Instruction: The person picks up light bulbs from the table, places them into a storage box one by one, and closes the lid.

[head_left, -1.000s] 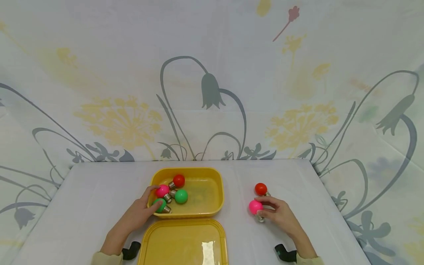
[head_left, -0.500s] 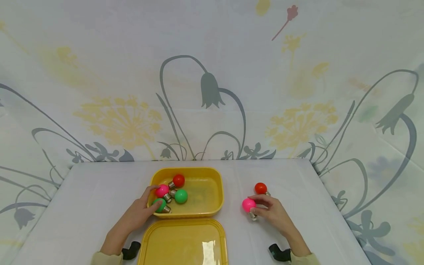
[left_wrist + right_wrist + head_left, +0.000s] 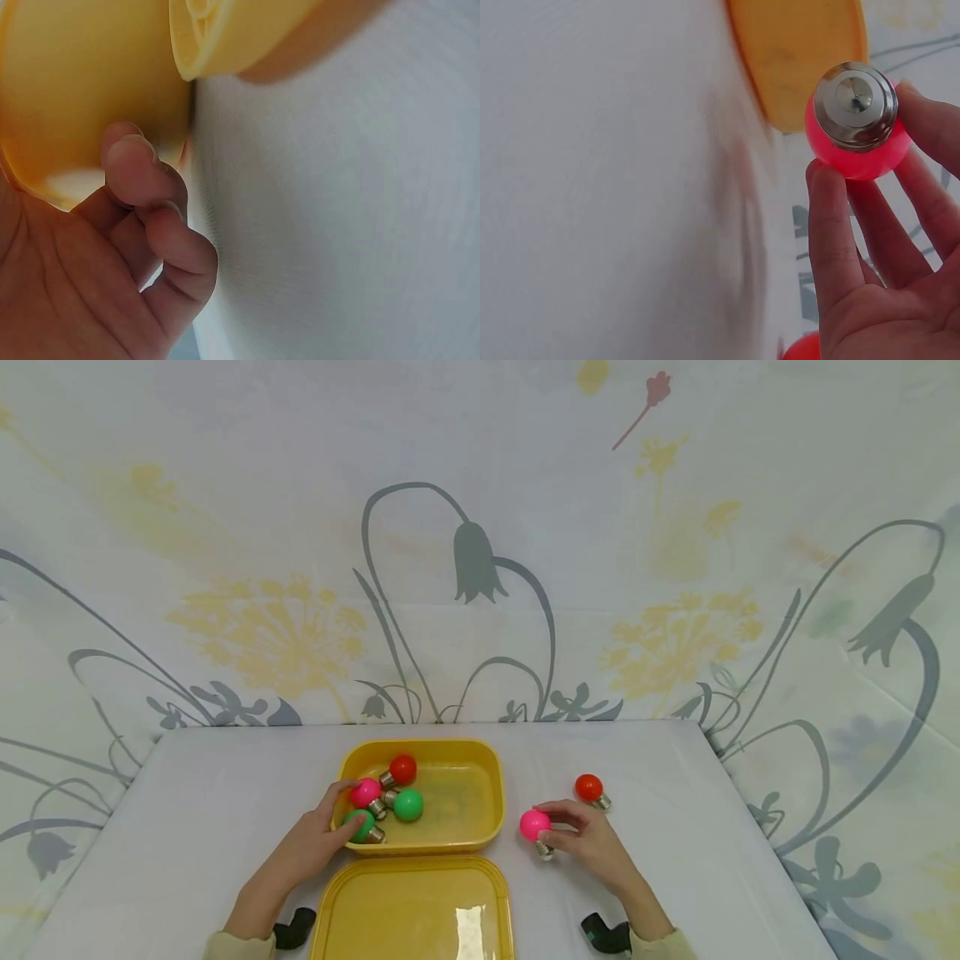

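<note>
In the head view my left hand (image 3: pixel 313 839) grips the left end of the yellow box (image 3: pixel 468 843), thumb over its rim beside a green bulb. In the left wrist view curled fingers (image 3: pixel 184 251) lie against the box's outside. The box holds a pink bulb (image 3: pixel 365 792), a red bulb (image 3: pixel 403 768) and two green bulbs, one right of the pink bulb (image 3: pixel 408 805) and one partly behind my thumb (image 3: pixel 363 821). My right hand (image 3: pixel 592 847) pinches another pink bulb (image 3: pixel 862 161) above the cloth, its metal base toward the right wrist camera.
A yellow lid (image 3: pixel 408 914) lies in front of the box, close to its near side. Another red bulb (image 3: pixel 588 787) rests on the white cloth (image 3: pixel 675 827) at the right, behind my right hand. A flower-patterned cloth backdrop (image 3: pixel 480 635) rises behind the table.
My right hand has carried the pink bulb leftward, toward the box and away from the loose red bulb. My left hand has stayed at the box's left end.
</note>
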`<state>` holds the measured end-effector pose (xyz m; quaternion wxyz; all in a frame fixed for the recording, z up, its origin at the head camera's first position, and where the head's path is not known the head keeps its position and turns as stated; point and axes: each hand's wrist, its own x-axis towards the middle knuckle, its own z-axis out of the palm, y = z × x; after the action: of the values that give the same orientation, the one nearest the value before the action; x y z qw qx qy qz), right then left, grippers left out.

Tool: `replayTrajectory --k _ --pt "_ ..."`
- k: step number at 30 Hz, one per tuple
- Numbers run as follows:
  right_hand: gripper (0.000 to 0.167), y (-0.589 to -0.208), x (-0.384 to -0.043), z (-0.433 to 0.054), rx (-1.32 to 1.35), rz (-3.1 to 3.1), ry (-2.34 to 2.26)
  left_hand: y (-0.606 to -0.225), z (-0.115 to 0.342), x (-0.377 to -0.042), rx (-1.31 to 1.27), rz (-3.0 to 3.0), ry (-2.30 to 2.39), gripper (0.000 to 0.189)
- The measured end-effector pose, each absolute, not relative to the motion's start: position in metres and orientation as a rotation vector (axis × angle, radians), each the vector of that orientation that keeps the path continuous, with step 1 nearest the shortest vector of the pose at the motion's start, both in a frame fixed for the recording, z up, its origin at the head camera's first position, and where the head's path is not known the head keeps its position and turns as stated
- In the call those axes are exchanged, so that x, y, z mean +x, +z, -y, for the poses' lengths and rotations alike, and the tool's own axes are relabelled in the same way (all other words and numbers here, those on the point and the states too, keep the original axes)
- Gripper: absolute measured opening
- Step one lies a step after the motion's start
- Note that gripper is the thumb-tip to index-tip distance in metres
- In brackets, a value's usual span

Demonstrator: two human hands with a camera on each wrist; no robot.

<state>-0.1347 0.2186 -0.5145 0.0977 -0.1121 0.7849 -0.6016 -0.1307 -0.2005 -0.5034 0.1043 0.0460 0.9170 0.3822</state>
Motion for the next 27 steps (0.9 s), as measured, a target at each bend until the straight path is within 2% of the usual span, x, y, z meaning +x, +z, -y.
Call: replayTrajectory --k 11,27 --pt "0.036 -0.507 -0.14 -0.198 -0.409 -2.311 -1.804 -0.506 0.202 -0.132 0.136 -2.716 1.143 0.061" --pt "0.034 -0.495 -0.141 -0.203 -0.436 -2.32 -1.86 -0.505 0.203 -0.132 0.154 -2.715 1.138 0.06"
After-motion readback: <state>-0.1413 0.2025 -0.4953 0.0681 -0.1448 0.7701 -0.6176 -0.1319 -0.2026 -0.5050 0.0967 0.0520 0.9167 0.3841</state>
